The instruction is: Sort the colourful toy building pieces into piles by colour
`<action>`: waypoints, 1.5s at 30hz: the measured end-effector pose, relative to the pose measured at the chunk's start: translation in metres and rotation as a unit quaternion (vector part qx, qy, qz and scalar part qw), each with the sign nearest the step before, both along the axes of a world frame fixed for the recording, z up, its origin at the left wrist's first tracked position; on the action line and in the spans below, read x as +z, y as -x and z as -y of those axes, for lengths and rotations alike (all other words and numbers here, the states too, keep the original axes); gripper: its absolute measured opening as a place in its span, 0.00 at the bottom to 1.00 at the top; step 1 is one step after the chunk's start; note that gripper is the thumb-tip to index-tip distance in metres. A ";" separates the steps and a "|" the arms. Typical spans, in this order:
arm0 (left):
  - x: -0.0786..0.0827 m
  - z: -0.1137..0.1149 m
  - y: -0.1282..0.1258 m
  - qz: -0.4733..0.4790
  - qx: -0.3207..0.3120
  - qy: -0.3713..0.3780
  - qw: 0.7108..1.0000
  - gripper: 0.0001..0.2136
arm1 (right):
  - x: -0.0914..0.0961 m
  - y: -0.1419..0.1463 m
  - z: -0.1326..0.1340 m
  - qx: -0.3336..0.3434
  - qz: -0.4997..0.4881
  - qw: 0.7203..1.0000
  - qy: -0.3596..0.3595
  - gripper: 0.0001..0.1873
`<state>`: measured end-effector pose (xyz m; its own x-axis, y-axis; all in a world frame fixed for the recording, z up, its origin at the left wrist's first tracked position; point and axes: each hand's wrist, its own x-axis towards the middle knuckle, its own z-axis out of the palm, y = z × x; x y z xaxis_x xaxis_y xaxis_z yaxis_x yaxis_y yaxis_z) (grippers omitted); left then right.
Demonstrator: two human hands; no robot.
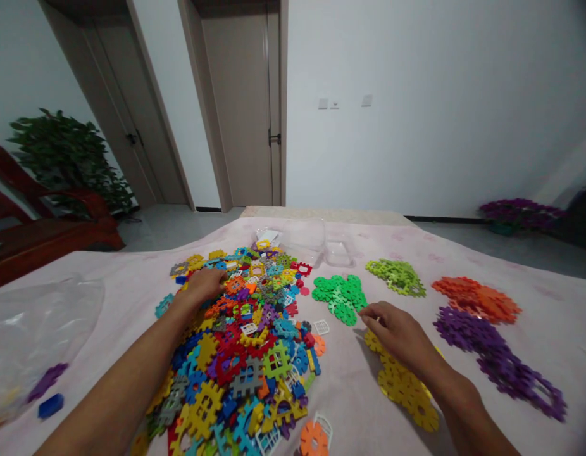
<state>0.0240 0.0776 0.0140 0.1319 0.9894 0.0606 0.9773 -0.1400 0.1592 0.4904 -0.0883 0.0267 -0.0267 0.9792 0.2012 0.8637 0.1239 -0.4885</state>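
Observation:
A big mixed heap of coloured plastic building pieces [248, 342] covers the middle of the pink cloth. My left hand [205, 284] rests on the heap's far left part, fingers curled down among the pieces; what they hold is hidden. My right hand [396, 332] hovers palm down over the top end of the yellow pile [407, 389], fingers bent together, just right of the dark green pile [339, 296]. Sorted piles lie further right: light green [397, 276], orange [478, 297] and purple [499, 358].
A clear plastic box [312, 240] and its lid [339, 253] stand behind the heap. A clear plastic bag [34, 335] lies at the left with a purple and a blue piece [50, 405] by it. Doors, a plant and a red chair stand beyond the table.

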 end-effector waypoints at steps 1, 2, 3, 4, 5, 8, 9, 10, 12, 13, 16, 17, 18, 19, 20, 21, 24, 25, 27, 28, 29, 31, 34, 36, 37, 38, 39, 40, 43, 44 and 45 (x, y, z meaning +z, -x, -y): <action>-0.001 -0.001 -0.001 -0.001 0.005 0.002 1.000 0.02 | 0.000 0.008 -0.001 0.015 -0.012 1.000 -0.005 0.17; -0.001 -0.002 -0.002 0.000 0.011 0.003 1.000 0.03 | -0.001 0.015 -0.002 0.029 -0.022 0.999 -0.010 0.16; -0.002 -0.002 -0.002 0.002 0.018 0.005 1.000 0.04 | -0.002 0.022 -0.003 0.038 -0.029 0.999 -0.014 0.16; -0.003 -0.002 -0.001 0.006 0.024 0.006 1.000 0.04 | -0.004 0.027 -0.003 0.044 -0.034 0.998 -0.015 0.16; -0.004 -0.001 0.000 0.012 0.030 0.006 0.999 0.04 | -0.006 0.031 -0.003 0.049 -0.038 0.998 -0.015 0.15; -0.004 0.002 0.009 0.037 0.054 -0.008 0.998 0.06 | -0.012 0.037 -0.002 0.058 -0.050 0.997 -0.021 0.15; -0.003 0.004 0.012 0.048 0.063 -0.018 0.997 0.06 | -0.014 0.038 -0.001 0.061 -0.056 0.996 -0.023 0.14; -0.002 0.005 0.014 0.056 0.072 -0.030 0.995 0.08 | -0.015 0.040 -0.001 0.066 -0.064 0.995 -0.023 0.14; 0.001 0.008 0.014 0.102 0.075 -0.057 0.990 0.11 | -0.016 0.046 -0.001 0.082 -0.082 0.993 -0.019 0.14; 0.002 0.010 0.012 0.145 0.068 -0.065 0.985 0.12 | -0.016 0.050 -0.002 0.091 -0.092 0.991 -0.018 0.14; 0.004 0.019 -0.007 0.280 0.027 -0.069 0.957 0.14 | -0.015 0.069 -0.005 0.124 -0.129 0.984 -0.021 0.13; 0.004 0.023 -0.016 0.316 0.013 -0.061 0.947 0.15 | -0.015 0.077 -0.007 0.130 -0.144 0.981 -0.024 0.13; 0.005 0.029 -0.027 0.342 0.001 -0.052 0.938 0.15 | -0.015 0.085 -0.008 0.135 -0.160 0.977 -0.028 0.12; 0.005 0.035 -0.038 0.367 -0.009 -0.042 0.929 0.15 | -0.015 0.093 -0.010 0.137 -0.178 0.974 -0.031 0.12; 0.005 0.042 -0.050 0.394 -0.018 -0.029 0.918 0.16 | -0.015 0.101 -0.013 0.134 -0.199 0.970 -0.034 0.12; 0.006 0.050 -0.062 0.418 -0.028 -0.016 0.908 0.16 | -0.015 0.109 -0.015 0.128 -0.221 0.966 -0.035 0.11; 0.008 0.075 -0.099 0.457 -0.063 0.026 0.887 0.14 | -0.015 0.131 -0.021 0.105 -0.283 0.953 -0.031 0.17; 0.008 0.083 -0.110 0.467 -0.077 0.044 0.880 0.13 | -0.015 0.137 -0.023 0.100 -0.299 0.949 -0.030 0.19; 0.009 0.098 -0.129 0.482 -0.104 0.083 0.866 0.12 | -0.014 0.145 -0.023 0.104 -0.312 0.944 -0.033 0.17; 0.009 0.103 -0.135 0.483 -0.116 0.099 0.862 0.12 | -0.014 0.145 -0.023 0.107 -0.313 0.943 -0.036 0.13; 0.009 0.107 -0.139 0.475 -0.127 0.108 0.864 0.12 | -0.013 0.144 -0.022 0.111 -0.309 0.944 -0.038 0.10; 0.009 0.107 -0.139 0.435 -0.137 0.096 0.885 0.12 | -0.012 0.132 -0.020 0.111 -0.290 0.949 -0.045 0.10; 0.009 0.093 -0.123 0.335 -0.126 0.020 0.933 0.14 | -0.009 0.097 -0.016 0.078 -0.232 0.968 -0.063 0.13; 0.008 0.078 -0.108 0.261 -0.132 -0.029 0.956 0.16 | -0.003 0.067 -0.012 0.040 -0.173 0.982 -0.067 0.15; 0.008 0.070 -0.101 0.221 -0.141 -0.044 0.964 0.16 | 0.000 0.051 -0.010 0.020 -0.141 0.988 -0.064 0.16; 0.007 0.063 -0.094 0.182 -0.149 -0.050 0.971 0.18 | 0.004 0.037 -0.007 0.002 -0.107 0.993 -0.056 0.16; 0.006 0.057 -0.089 0.144 -0.152 -0.049 0.977 0.20 | 0.008 0.023 -0.004 -0.016 -0.070 0.997 -0.040 0.16; 0.005 0.052 -0.084 0.110 -0.151 -0.040 0.982 0.22 | 0.011 0.011 -0.002 -0.033 -0.032 0.999 -0.018 0.16; 0.003 0.048 -0.074 0.046 -0.139 0.003 0.989 0.26 | 0.016 -0.011 0.005 -0.071 0.058 0.996 0.005 0.13; 0.003 0.049 -0.071 0.040 -0.142 0.015 0.989 0.27 | 0.016 -0.013 0.006 -0.078 0.069 0.995 -0.012 0.13; 0.004 0.052 -0.068 0.040 -0.148 0.022 0.988 0.27 | 0.014 -0.011 0.006 -0.078 0.067 0.994 -0.039 0.12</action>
<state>0.0920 0.0259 0.0180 0.4128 0.9100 0.0399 0.8783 -0.4092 0.2472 0.5017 -0.0944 0.0403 0.0922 0.9552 0.2813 0.9319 0.0167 -0.3622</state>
